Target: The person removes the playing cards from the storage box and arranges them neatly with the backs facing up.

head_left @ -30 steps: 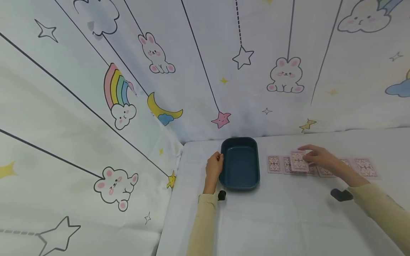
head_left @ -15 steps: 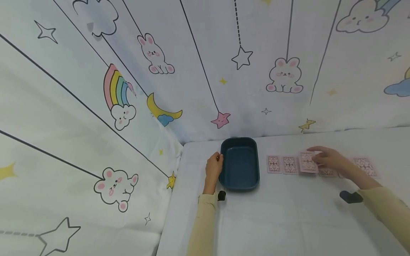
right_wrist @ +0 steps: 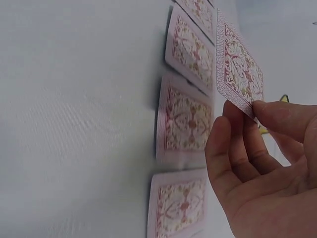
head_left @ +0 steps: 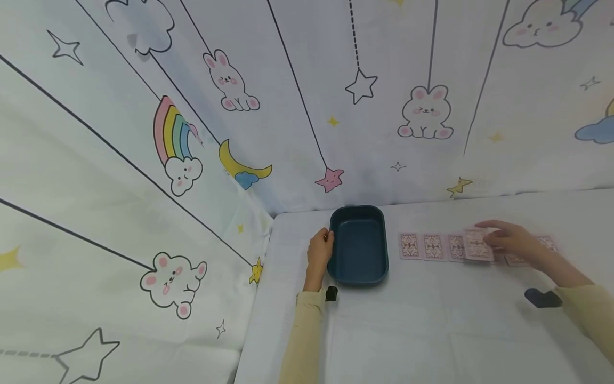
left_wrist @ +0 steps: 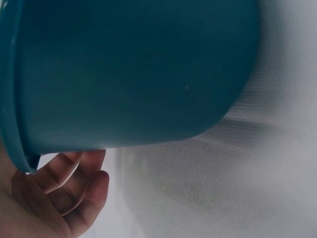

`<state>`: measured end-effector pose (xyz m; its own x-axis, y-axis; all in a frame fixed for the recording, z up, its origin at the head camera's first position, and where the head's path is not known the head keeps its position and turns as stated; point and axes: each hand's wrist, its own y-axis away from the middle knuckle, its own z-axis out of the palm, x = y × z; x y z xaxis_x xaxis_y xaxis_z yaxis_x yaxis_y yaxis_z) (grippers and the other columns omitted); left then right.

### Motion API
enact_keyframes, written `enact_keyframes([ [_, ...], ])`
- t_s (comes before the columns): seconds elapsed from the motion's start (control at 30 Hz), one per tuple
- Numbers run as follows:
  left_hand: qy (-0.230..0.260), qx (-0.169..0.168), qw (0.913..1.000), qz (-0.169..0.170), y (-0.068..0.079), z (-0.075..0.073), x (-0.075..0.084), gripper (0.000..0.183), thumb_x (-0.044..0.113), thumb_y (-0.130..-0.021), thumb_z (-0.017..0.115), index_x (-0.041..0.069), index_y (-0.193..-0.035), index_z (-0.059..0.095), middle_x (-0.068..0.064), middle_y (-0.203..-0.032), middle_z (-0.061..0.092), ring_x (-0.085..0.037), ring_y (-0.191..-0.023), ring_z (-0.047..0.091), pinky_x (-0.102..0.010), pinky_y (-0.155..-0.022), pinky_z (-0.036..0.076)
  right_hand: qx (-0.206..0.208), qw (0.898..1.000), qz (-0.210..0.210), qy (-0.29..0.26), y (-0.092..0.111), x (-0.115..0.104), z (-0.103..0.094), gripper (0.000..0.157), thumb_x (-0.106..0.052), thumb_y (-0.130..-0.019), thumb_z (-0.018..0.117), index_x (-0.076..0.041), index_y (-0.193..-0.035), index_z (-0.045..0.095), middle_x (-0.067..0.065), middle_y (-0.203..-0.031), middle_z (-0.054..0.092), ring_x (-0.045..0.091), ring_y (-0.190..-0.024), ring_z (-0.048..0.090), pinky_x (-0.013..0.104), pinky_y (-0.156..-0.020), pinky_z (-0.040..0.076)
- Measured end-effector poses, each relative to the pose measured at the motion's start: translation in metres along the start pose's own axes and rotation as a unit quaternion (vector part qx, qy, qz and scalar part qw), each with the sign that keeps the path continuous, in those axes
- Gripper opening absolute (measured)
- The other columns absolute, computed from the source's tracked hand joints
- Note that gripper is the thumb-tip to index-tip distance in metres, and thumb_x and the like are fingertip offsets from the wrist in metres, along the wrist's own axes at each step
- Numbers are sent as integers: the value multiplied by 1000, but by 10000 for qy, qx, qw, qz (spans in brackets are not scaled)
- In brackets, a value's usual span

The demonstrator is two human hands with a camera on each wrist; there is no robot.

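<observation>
A playing card (head_left: 478, 245), its red-patterned back showing, is pinched between thumb and fingers of my right hand (head_left: 513, 242). The right wrist view shows this card (right_wrist: 240, 64) tilted and raised above a row of face-down playing cards (right_wrist: 185, 121). That row (head_left: 433, 247) runs along the table to the right of a dark blue tray (head_left: 360, 250), partly hidden by the hand and held card. My left hand (head_left: 320, 250) grips the tray's left rim. In the left wrist view its curled fingers (left_wrist: 74, 183) lie under the rim beside the tray's outer wall; the thumb is hidden.
A white cloth covers the table (head_left: 408, 330). Behind and to the left hang white sheets (head_left: 297, 133) printed with bunnies, stars and clouds, meeting the table's far edge. Dark wrist cameras show at both cuffs, one by the right sleeve (head_left: 582, 312).
My right hand has moved to the right along the row, carrying the playing card and uncovering cards on the left. My left hand and the tray have stayed in place.
</observation>
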<state>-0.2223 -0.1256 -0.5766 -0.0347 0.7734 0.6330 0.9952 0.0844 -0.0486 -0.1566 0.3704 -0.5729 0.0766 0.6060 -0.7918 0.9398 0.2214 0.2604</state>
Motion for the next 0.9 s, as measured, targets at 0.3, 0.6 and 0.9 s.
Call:
enact_keyframes([
  [0.3,-39,-90,9999,-51,2,-2,4,24,30,-104,54,12,-88,59,-4,-76,59,-15,-61,48,-28,-53,34,14,9994,257,246,13,30,-20,66,-42,-106,47,1,-152,28,42,-150,28,65,-129,37,62,-90,50],
  [0.6,-71,-95,9999,-25,3,-2,3,25,30,-104,54,12,-87,59,-4,-75,59,-15,-60,48,-28,-53,34,127,9986,450,256,27,45,-34,70,-42,-106,47,6,-150,24,46,-148,23,69,-125,33,66,-87,49],
  [0.9,-49,-50,10000,45,3,-3,2,25,30,-103,54,12,-86,58,-3,-74,58,-15,-59,47,-28,-52,33,339,9961,640,511,37,63,-53,68,-40,-106,46,9,-149,24,47,-144,25,68,-122,34,61,-85,52],
])
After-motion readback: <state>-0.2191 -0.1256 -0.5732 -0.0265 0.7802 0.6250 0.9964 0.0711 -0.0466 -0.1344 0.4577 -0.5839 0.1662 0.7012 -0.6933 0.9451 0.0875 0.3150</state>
